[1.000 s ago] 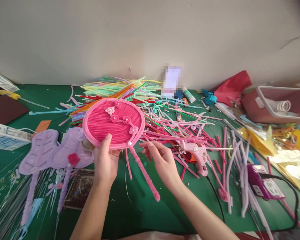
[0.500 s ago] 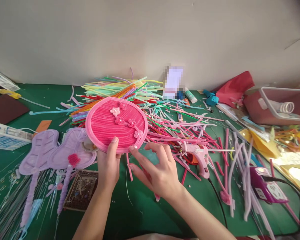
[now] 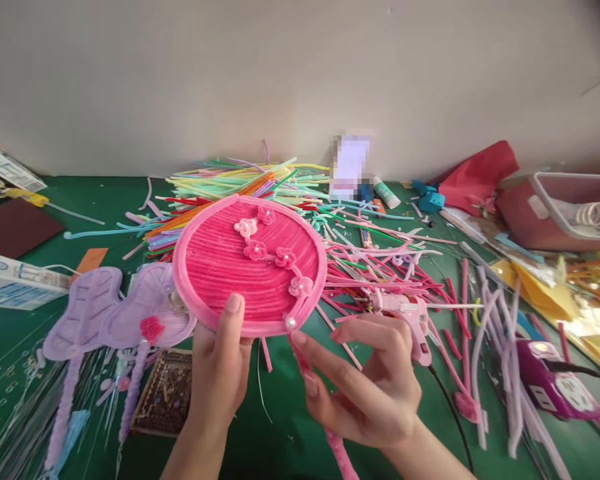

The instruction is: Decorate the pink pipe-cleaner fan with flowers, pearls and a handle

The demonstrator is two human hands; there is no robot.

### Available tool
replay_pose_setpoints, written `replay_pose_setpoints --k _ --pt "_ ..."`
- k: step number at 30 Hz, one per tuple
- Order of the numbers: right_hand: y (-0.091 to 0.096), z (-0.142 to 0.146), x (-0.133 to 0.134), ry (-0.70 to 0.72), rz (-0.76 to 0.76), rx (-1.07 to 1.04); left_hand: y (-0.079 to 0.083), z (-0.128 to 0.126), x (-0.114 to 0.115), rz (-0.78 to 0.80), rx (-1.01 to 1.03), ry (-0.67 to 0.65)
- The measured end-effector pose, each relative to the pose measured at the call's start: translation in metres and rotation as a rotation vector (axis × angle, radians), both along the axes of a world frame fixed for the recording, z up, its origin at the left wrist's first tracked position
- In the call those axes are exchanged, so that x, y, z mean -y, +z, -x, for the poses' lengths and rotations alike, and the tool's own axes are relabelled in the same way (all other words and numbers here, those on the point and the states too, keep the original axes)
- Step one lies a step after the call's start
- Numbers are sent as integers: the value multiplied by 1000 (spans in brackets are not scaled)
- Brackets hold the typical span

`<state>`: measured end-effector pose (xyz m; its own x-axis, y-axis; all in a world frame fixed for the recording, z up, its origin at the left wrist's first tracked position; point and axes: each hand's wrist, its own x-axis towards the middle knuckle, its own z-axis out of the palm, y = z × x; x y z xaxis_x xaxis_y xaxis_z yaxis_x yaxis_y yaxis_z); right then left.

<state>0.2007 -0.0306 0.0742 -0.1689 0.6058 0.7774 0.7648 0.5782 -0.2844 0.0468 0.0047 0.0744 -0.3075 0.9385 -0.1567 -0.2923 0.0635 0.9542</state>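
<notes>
Head view: a pink fan [image 3: 215, 260] raised above the green worktop [image 3: 265, 443], near the middle, decorated side up, handle [image 3: 341, 453] slanting down to the lower edge. Left hand [image 3: 220, 377] closed round the bottom of the fan, thumb flat on the front, other fingers tucked behind and mostly hidden. Right hand [image 3: 375, 383] half open, index fingertip and thumb spaced along the upper handle, just below a pearl bead [image 3: 290, 323], remaining fingers bent with nothing visible in them; impossible to tell how firm the pinch, if any.

Already in place, judging by the piece as shown: striped front filled from side to side, paler rim [image 3: 180, 267] bound round it, five flowers [image 3: 285, 257] set along a curving stem [image 3: 296, 309], handle meeting the rim at the bead. Near complete, by the look of it, with no bare patch visible on the front. Less certain: a pink strip [image 3: 266, 355] showing below the rim, attached or merely behind, cannot tell; likewise the handle's tip, too close to the lower edge to judge.

At left, two purple fans [image 3: 83, 310], one with a red rose [image 3: 151, 328]. Behind, a pile of pipe cleaners [image 3: 230, 173]; beyond the right hand, a glue gun [image 3: 405, 308], partly hidden.
</notes>
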Motion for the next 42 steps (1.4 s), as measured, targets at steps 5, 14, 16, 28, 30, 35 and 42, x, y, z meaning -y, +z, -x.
replay_pose_setpoints --k 5,14,16,28,30,35,42 --pt "4 -5 0 25 2 132 15 -4 0 20 -188 85" --pt "0 -5 0 -24 6 184 -1 -2 -2 39 -29 19" --pt "0 -4 -1 -14 -1 186 -2 -2 -2 40 -30 12" --pt "-3 -9 4 3 -74 135 6 -5 -10 30 -198 88" --pt "-1 -9 4 3 -85 108 3 -4 -9 45 -177 81" --pt "5 -5 4 56 -4 -47 0 -2 -6 54 -113 60" --pt "9 6 -5 -14 334 -382 -9 -2 -2 -18 -127 83"
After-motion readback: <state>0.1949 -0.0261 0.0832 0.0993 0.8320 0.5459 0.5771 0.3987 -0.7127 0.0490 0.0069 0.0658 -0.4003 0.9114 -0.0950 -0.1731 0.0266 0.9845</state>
